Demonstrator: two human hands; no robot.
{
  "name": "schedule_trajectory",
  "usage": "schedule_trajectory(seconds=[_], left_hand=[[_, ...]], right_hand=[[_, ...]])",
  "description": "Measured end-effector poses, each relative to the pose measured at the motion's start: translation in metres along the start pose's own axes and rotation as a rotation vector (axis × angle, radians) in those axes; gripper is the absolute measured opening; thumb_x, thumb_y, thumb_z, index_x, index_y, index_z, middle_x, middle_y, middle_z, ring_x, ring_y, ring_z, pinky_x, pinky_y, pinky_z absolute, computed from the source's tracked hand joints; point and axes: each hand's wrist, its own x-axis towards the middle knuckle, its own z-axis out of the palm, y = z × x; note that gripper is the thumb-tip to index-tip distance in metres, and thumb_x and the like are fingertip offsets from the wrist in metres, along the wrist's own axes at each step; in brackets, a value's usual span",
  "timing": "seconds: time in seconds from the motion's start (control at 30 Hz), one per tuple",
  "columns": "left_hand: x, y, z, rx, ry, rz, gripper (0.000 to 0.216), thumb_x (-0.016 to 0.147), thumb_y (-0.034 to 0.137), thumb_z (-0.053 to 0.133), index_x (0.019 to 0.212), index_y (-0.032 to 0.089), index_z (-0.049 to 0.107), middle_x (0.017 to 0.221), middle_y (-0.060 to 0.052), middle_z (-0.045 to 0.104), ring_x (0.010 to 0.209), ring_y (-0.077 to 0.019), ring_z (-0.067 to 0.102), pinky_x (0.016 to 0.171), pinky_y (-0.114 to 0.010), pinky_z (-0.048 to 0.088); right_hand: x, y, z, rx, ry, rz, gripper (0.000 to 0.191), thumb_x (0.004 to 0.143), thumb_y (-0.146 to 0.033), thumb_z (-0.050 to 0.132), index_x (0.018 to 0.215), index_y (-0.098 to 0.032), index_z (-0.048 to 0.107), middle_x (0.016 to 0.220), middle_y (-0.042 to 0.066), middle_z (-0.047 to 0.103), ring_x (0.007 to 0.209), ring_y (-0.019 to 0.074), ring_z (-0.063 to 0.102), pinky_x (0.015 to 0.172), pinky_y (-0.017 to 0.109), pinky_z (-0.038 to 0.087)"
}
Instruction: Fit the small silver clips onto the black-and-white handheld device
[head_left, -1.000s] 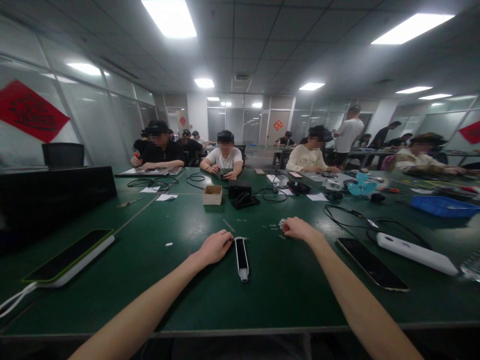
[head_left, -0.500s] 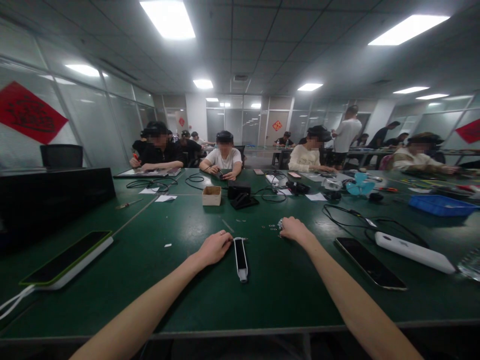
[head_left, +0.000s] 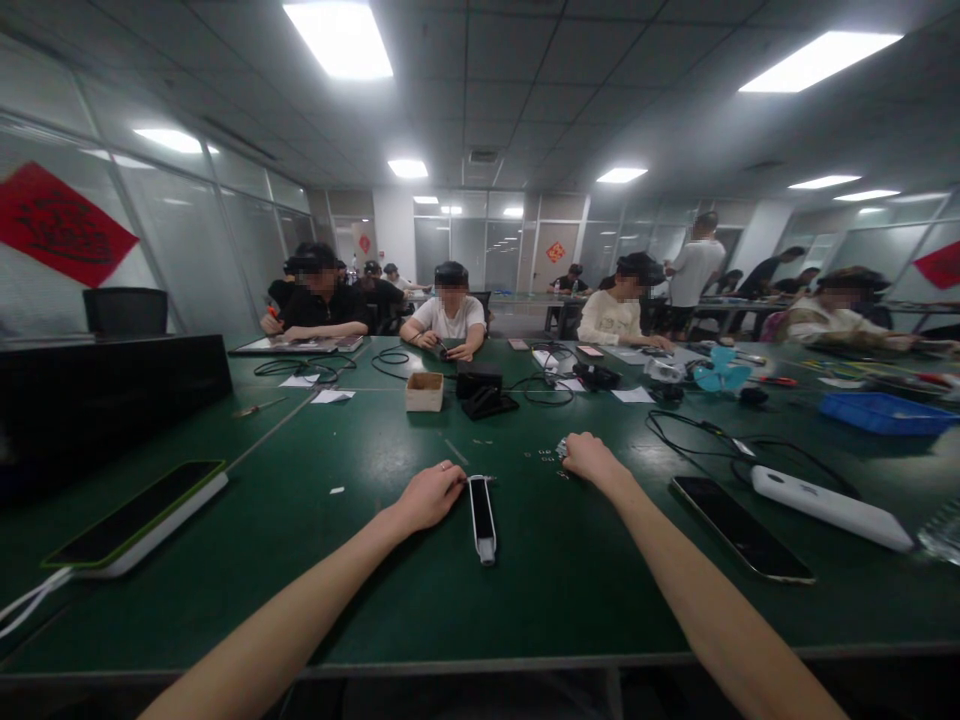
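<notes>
A slim strip-shaped object [head_left: 482, 520] with a black face, white edges and a grey lower end lies in front of me on the green table. My left hand [head_left: 433, 495] rests beside its upper end, fingers bent together; whatever they pinch there, if anything, is hidden. A thin metal bit [head_left: 491, 479] sticks out at that end. Further right, my right hand [head_left: 592, 460] has its fingertips closed at a small cluster of silvery pieces [head_left: 561, 449]. Several tiny ring-like or square pieces [head_left: 546, 458] lie just left of those fingers, too small to name.
To the right lie a dark phone [head_left: 739, 527], a white power bank [head_left: 829, 507] with black cables, and a blue tray [head_left: 889, 412]. A small box [head_left: 424, 392] stands ahead. A green-rimmed phone [head_left: 135, 515] lies on the left. Other people sit across the table.
Both hands stay almost in place. The view has shifted very slightly; the strip-shaped object lies as before.
</notes>
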Motion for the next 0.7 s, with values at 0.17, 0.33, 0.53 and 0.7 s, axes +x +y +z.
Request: schedule_trajectory(seconds=[0.17,0.33,0.53,0.7], left_hand=[[0.000,0.000,-0.001,0.004,0.005,0.007,0.019,0.091,0.024,0.041,0.101,0.021,0.057,0.100,-0.004,0.058,0.087,-0.0174,0.057,0.076,-0.028,0.045],[-0.001,0.001,-0.002,-0.004,0.004,0.012,0.019,0.091,0.024,0.041,0.100,0.021,0.057,0.100,-0.004,0.058,0.086,-0.0172,0.057,0.075,-0.027,0.045],[-0.001,0.002,-0.002,0.000,0.007,0.001,0.019,0.091,0.024,0.041,0.100,0.021,0.057,0.100,-0.004,0.058,0.086,-0.0170,0.058,0.076,-0.027,0.045],[0.000,0.001,0.000,0.040,0.016,0.013,0.019,0.090,0.023,0.041,0.100,0.021,0.058,0.097,-0.004,0.058,0.085,-0.0172,0.058,0.075,-0.027,0.044]], right_hand=[[-0.003,-0.002,-0.001,0.010,0.006,-0.053,0.020,0.072,-0.014,0.059,0.090,-0.013,0.067,0.097,0.019,0.064,0.085,0.0287,0.064,0.066,0.031,0.046],[-0.007,-0.010,-0.009,0.076,0.064,-0.189,0.015,0.076,-0.014,0.054,0.085,-0.015,0.066,0.087,0.012,0.066,0.083,0.0226,0.062,0.069,0.028,0.043],[-0.023,-0.048,-0.006,0.320,0.190,-0.501,0.019,0.076,-0.012,0.053,0.090,-0.016,0.064,0.084,0.004,0.063,0.076,0.0140,0.057,0.070,0.024,0.043],[-0.033,-0.077,0.012,0.502,0.217,-0.694,0.022,0.072,-0.006,0.054,0.090,-0.014,0.065,0.077,0.003,0.061,0.065,0.0114,0.054,0.062,0.022,0.044]])
